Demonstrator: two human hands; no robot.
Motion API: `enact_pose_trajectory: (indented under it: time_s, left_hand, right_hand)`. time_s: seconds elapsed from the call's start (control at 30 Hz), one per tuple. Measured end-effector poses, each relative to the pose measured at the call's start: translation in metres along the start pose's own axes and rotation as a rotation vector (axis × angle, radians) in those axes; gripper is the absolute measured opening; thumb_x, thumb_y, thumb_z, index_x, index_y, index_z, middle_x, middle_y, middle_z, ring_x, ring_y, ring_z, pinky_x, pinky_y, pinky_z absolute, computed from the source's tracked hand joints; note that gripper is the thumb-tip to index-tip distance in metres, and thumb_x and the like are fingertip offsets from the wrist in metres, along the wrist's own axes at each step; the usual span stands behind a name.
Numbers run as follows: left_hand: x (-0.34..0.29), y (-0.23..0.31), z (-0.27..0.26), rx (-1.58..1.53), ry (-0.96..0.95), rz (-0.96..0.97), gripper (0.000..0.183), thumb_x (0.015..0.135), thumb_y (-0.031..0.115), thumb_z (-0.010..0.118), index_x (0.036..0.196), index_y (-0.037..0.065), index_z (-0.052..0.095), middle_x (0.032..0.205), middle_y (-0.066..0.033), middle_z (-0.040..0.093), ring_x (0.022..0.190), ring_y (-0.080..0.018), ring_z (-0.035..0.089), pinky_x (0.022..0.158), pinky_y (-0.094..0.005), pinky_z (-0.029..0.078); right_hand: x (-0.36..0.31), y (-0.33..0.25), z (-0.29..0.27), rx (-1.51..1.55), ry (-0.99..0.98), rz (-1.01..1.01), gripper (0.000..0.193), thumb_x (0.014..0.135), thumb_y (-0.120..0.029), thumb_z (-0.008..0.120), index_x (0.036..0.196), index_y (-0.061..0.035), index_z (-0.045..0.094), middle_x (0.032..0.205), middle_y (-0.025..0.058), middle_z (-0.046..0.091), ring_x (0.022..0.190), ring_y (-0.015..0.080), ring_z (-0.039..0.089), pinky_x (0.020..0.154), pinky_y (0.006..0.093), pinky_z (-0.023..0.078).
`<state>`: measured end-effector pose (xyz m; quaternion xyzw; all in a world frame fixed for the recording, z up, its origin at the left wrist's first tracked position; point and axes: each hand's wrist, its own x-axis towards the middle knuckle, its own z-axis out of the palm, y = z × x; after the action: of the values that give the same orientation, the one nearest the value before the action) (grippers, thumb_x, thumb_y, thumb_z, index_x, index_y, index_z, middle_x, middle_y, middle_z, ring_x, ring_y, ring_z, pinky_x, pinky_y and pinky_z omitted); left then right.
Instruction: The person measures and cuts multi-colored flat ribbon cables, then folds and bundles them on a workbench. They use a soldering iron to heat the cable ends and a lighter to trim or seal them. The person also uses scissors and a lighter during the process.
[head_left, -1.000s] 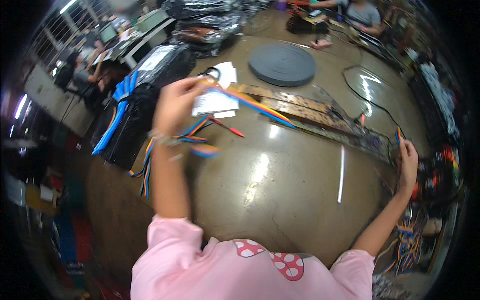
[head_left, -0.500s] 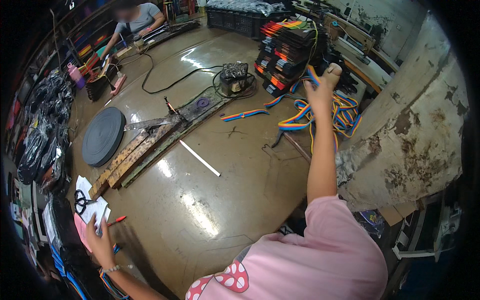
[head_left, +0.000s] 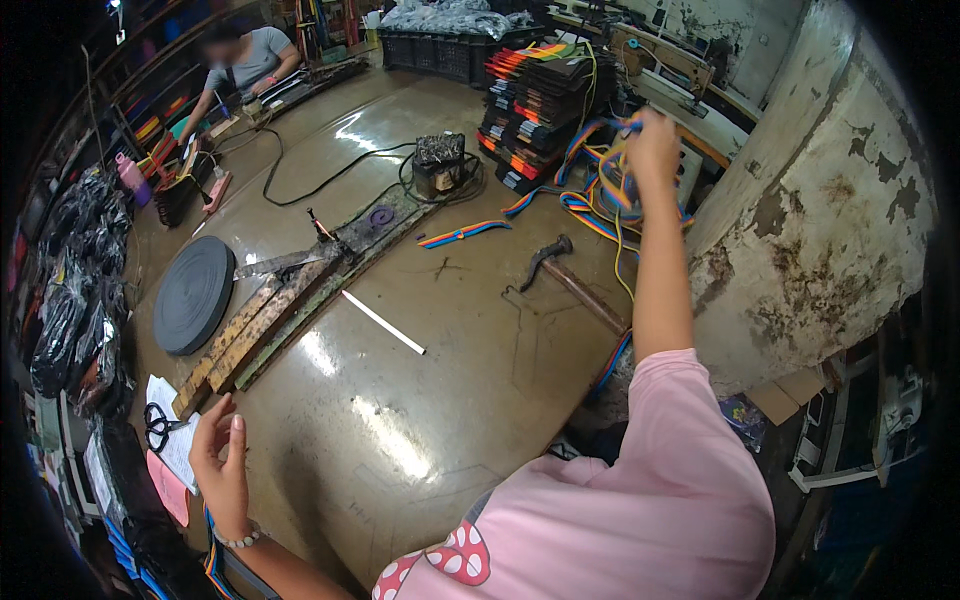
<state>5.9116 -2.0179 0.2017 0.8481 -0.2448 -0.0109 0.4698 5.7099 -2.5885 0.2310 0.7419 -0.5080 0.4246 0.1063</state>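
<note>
At the far right, my right hand (head_left: 655, 150) is closed around part of a tangle of striped webbing strap (head_left: 590, 212) in blue, yellow and orange. Loops hang below the fingers and spread over the table. My left hand (head_left: 222, 465), empty with fingers apart, is raised at the near left beside white papers (head_left: 180, 450) and black-handled scissors (head_left: 158, 428). A hammer (head_left: 575, 285) lies between the strap and the table's right edge. One short striped strap piece (head_left: 465, 234) rests apart, left of the tangle.
A wooden bar jig (head_left: 290, 315) crosses the table by a grey webbing roll (head_left: 195, 295). A white stick (head_left: 385, 322) lies mid-table. Stacked dark pieces (head_left: 540, 110) and a black crate (head_left: 440, 57) stand behind. A peeling pillar (head_left: 810, 230) borders the right; another person (head_left: 250, 65) works far left.
My right hand has shifted the strap tangle, uncovering the hammer. My left hand has lifted off the papers, moving right and slightly forward. The view has shifted slightly.
</note>
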Motion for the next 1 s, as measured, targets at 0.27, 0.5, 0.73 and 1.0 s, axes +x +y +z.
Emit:
enact_pose_trajectory:
  time_s: [0.27, 0.5, 0.73, 1.0]
  left_hand:
    - [0.006, 0.056, 0.036, -0.359, 0.031, 0.4, 0.099, 0.068, 0.046, 0.073, 0.144, 0.007, 0.022, 0.142, -0.0181, 0.033, 0.126, -0.0296, 0.038, 0.1, -0.0431, 0.033]
    - [0.061, 0.145, 0.116, -0.607, -0.101, 0.796, 0.095, 0.061, 0.028, 0.083, 0.137, 0.005, 0.032, 0.133, -0.0165, 0.043, 0.121, -0.0268, 0.044, 0.101, -0.038, 0.035]
    - [0.069, 0.167, 0.121, -1.08, -0.353, 0.391, 0.048, 0.082, 0.005, 0.057, 0.127, 0.003, 0.042, 0.102, -0.0138, 0.062, 0.097, -0.0245, 0.062, 0.082, -0.034, 0.052]
    - [0.089, 0.149, 0.054, -1.305, -0.352, 0.33, 0.018, 0.083, 0.017, 0.054, 0.095, 0.004, 0.05, 0.064, -0.0003, 0.041, 0.059, -0.01, 0.038, 0.056, -0.0233, 0.034]
  right_hand:
    - [0.038, -0.146, -0.216, 0.552, 0.193, -0.684, 0.016, 0.078, -0.004, 0.06, 0.092, 0.0009, 0.058, 0.091, 0.0109, 0.063, 0.076, 0.0162, 0.063, 0.067, 0.0256, 0.051]
    - [-0.065, -0.223, -0.21, 1.008, -0.26, -1.197, 0.039, 0.071, -0.025, 0.067, 0.1, -0.0003, 0.058, 0.105, 0.0217, 0.056, 0.096, 0.0303, 0.054, 0.078, 0.0367, 0.044]
    - [-0.12, -0.157, -0.141, 1.29, -0.905, -0.74, 0.142, 0.043, -0.045, 0.088, 0.146, -0.0094, -0.003, 0.147, 0.0234, 0.016, 0.136, 0.0331, 0.021, 0.107, 0.0406, 0.024]
    - [-0.169, -0.07, -0.034, 0.763, -0.836, -0.533, 0.028, 0.067, -0.015, 0.07, 0.094, -0.007, 0.066, 0.084, 0.0149, 0.065, 0.078, 0.0306, 0.063, 0.069, 0.0362, 0.049]
